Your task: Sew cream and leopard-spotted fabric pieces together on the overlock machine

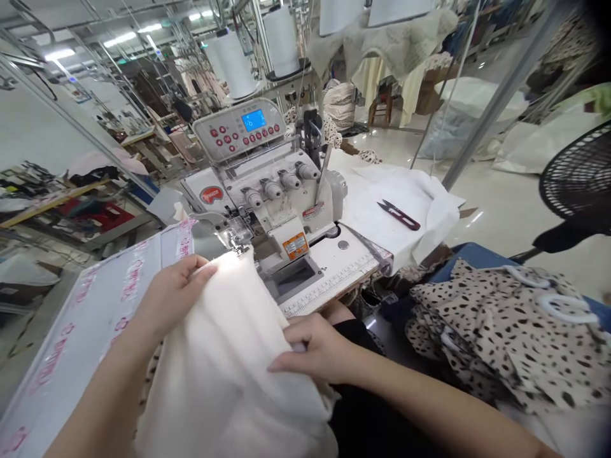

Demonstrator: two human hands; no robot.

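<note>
- Overlock machine (272, 191): cream fabric (224, 356) lies fed up to its presser foot (233, 238).
- Left hand (174, 296): fingers curled, gripping the fabric near the foot, seemingly to steer it.
- Right hand (315, 350): fingers narrow on a fold; grip unclear.
- Beside: spotted fabric pile (496, 324), within reach.
- Behind: thread snips (398, 215).

Ahead of your left hand (172, 296), overlock machine (281, 191), control panel (238, 130) with lit blue screen and red buttons. Behind it, tall white thread cones (233, 63). Right of machine, red-handled thread snips (398, 214) lying on white cloth (382, 191). Right of your right hand (315, 346), pile of leopard-spotted fabric (496, 324) on blue surface (470, 257). Far right, black pedestal fan (582, 178).
</note>
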